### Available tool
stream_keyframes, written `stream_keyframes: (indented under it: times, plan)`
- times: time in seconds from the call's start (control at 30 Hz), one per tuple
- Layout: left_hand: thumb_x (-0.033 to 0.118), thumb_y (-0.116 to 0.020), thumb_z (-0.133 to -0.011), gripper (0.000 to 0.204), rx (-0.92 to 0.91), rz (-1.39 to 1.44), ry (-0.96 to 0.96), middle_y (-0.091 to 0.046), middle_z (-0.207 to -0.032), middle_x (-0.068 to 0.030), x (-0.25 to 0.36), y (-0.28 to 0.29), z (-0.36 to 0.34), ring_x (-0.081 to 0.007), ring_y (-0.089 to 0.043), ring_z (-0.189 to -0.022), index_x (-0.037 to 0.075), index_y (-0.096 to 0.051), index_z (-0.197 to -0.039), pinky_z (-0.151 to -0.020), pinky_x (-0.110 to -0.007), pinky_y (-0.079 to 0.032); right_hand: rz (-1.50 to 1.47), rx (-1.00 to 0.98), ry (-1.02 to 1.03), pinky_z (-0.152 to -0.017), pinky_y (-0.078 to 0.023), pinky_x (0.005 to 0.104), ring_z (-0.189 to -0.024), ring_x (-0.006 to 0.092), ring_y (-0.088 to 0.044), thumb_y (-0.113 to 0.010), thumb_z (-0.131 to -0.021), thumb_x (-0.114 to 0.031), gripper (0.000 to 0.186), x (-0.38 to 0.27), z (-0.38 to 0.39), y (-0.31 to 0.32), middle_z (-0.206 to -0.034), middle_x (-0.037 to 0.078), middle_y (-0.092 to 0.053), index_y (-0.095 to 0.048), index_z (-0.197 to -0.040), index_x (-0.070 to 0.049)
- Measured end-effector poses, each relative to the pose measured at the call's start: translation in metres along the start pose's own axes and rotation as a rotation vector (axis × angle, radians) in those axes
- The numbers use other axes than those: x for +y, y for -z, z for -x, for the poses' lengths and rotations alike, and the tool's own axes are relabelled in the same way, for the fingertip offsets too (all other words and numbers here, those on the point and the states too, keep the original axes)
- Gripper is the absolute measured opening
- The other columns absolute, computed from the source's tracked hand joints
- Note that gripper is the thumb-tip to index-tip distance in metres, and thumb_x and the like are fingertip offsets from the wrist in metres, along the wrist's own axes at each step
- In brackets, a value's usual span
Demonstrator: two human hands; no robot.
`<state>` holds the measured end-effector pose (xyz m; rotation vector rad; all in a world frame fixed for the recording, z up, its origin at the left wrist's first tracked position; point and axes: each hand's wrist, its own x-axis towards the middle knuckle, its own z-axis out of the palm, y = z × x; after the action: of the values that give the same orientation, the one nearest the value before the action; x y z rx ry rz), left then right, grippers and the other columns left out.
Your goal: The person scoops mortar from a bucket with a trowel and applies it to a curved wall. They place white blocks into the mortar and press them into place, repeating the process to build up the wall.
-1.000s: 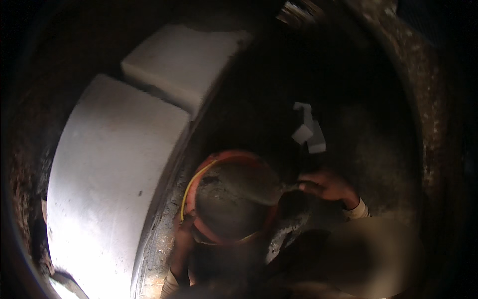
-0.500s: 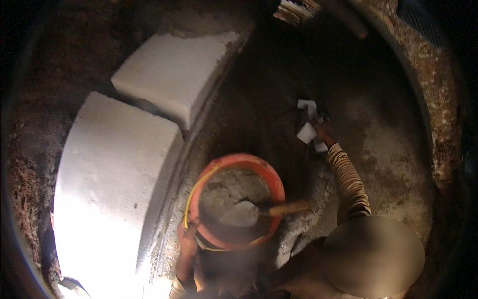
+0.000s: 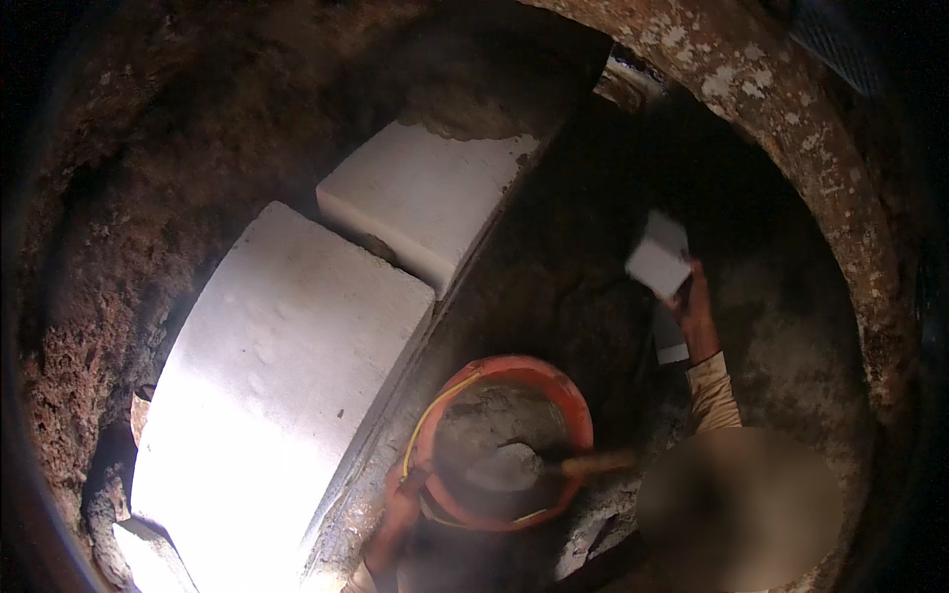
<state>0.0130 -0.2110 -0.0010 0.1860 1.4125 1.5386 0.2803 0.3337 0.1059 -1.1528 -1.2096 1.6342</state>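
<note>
My left hand (image 3: 400, 504) is closed on the rim of an orange bucket (image 3: 579, 427), where its yellow handle (image 3: 435, 407) lies against the side. Grey mortar (image 3: 494, 420) fills much of the bucket. A trowel (image 3: 598, 463) rests in it, blade on the mortar and wooden grip sticking out over the right rim. Farther right, my right hand (image 3: 698, 311) grips a small white block piece (image 3: 658, 255), slightly blurred, above the dark ground. Another white piece (image 3: 672, 346) shows beside the wrist, partly hidden by the hand.
Two large white blocks, a near one (image 3: 287, 346) and a far one (image 3: 425, 198), stand end to end on the left with a narrow gap between them. A rough earth wall (image 3: 89, 247) rises behind them. A curved, crusted rim (image 3: 830, 158) bounds the right side.
My right hand has taken hold of a white piece and raised it from the small group on the ground. My left hand stays on the bucket. The whole view has shifted.
</note>
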Motion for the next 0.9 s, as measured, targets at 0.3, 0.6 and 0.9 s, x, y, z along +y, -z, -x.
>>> stream_keyframes:
  times: [0.3,0.6,0.9]
  plan:
    - [0.019,-0.061,-0.093,0.031,0.018,0.113,0.023,-0.068,-0.102,-0.0050,0.014,-0.015,0.002,-0.0155,-0.064,-0.091,0.000,-0.064,-0.118,-0.084,-0.030,-0.049,0.021,-0.212,0.357,-0.092,-0.057,0.0517,-0.118,0.0320,-0.061,-0.042,-0.108,-0.039,0.044,-0.132,0.047,-0.279,-0.135,0.013,-0.056,-0.048,-0.137,-0.006]
    - [0.019,-0.063,-0.092,0.032,0.040,0.102,0.056,-0.067,-0.103,-0.0038,0.005,-0.012,0.004,-0.0159,-0.063,-0.094,0.002,-0.064,-0.119,-0.085,-0.030,-0.048,0.424,-0.031,0.287,-0.070,-0.062,0.0422,-0.106,0.0302,-0.066,-0.036,-0.108,-0.043,0.050,-0.152,0.015,-0.362,-0.125,0.015,-0.061,-0.053,-0.128,-0.002]
    - [0.022,-0.067,-0.093,0.032,0.058,0.047,0.047,-0.067,-0.104,-0.0032,0.015,-0.018,0.006,-0.0153,-0.062,-0.095,0.003,-0.065,-0.118,-0.087,-0.031,-0.047,0.809,0.126,0.706,-0.057,-0.053,0.0354,-0.080,0.0303,-0.071,-0.029,-0.107,-0.048,0.059,-0.133,-0.060,-0.365,-0.097,0.016,-0.069,-0.056,-0.130,-0.001]
